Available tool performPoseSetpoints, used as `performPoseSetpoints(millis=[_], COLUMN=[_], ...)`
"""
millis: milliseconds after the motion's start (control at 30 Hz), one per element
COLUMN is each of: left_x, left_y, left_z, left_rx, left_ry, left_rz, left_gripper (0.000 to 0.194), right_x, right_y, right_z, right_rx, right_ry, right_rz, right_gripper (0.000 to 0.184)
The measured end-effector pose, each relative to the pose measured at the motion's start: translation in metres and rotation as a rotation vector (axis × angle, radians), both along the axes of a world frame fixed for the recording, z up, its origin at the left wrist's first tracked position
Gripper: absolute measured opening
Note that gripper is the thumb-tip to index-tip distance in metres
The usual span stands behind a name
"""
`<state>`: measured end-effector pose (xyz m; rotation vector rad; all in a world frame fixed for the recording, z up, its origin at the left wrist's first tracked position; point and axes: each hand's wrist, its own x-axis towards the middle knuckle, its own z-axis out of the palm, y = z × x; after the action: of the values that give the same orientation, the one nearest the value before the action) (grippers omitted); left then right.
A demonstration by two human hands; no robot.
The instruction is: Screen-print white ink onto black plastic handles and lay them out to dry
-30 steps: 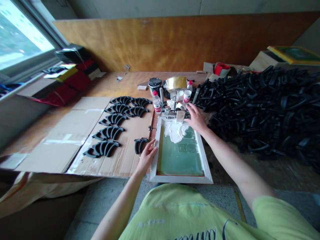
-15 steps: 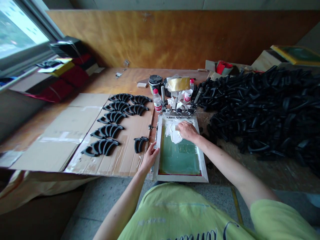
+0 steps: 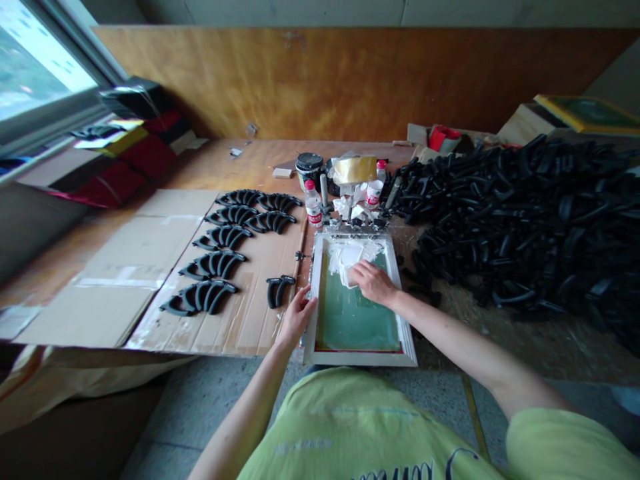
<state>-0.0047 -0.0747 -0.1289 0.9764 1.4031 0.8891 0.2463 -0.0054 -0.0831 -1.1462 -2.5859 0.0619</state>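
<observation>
rigid white-framed green mesh screen (image 3: 359, 320) lies flat on wooden worktop (image 3: 240, 160); mesh likely delicate, take hold by frame. right hand (image 3: 373, 282) pressed on soft white paste (image 3: 347, 261), fingers' grip hidden; left hand (image 3: 298, 317) loose, fingers released against frame edge.

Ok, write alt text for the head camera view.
A person's right hand presses into white ink on the green mesh of a silk-screen frame, while the left hand rests at the frame's left edge. Rows of black curved parts lie on cardboard to the left, and a large heap of similar parts lies to the right.
</observation>
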Motion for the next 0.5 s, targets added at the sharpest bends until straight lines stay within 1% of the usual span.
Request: performPoseSetpoints(millis=[67,133,167,200,233,300,333,367,400,433,500], left_x=[0.0,0.0,0.0,-0.001,-0.001,-0.003,-0.005,-0.005,-0.006,-0.006,-0.004], left_y=[0.0,-0.001,-0.001,-0.001,-0.001,-0.001,0.0,0.003,0.006,0.011,0.025], left_z=[0.0,0.003,0.006,0.01,0.016,0.033,0.043,0.054,0.066,0.077,0.096], left_rx=[0.005,0.001,-0.003,-0.006,-0.007,0.006,0.022,0.043,0.066,0.091,0.162], left_ry=[0.002,-0.003,-0.01,-0.016,-0.022,-0.033,-0.038,-0.043,-0.048,-0.056,-0.097], left_rz=[0.003,0.003,0.003,0.002,0.003,0.011,0.022,0.039,0.055,0.061,0.072], left_gripper=[0.071,0.07,0.071,0.072,0.074,0.075,0.073,0.069,0.065,0.062,0.06], right_x=[0.003,0.005,0.005,0.004,0.002,0.0,0.002,0.008,0.017,0.03,0.064], right_y=[-0.01,-0.008,-0.001,0.01,0.023,0.053,0.067,0.08,0.09,0.097,0.103], right_z=[-0.005,-0.001,0.003,0.009,0.016,0.031,0.039,0.047,0.053,0.058,0.059], right_rx=[-0.007,-0.047,-0.068,-0.087,-0.102,-0.116,-0.116,-0.11,-0.1,-0.087,-0.062], right_ry=[0.014,0.054,0.084,0.118,0.15,0.187,0.192,0.198,0.215,0.247,0.345], right_rz=[0.057,0.055,0.026,-0.021,-0.082,-0.223,-0.29,-0.351,-0.404,-0.454,-0.574], right_gripper=[0.021,0.015,0.013,0.014,0.022,0.044,0.052,0.056,0.056,0.052,0.037])
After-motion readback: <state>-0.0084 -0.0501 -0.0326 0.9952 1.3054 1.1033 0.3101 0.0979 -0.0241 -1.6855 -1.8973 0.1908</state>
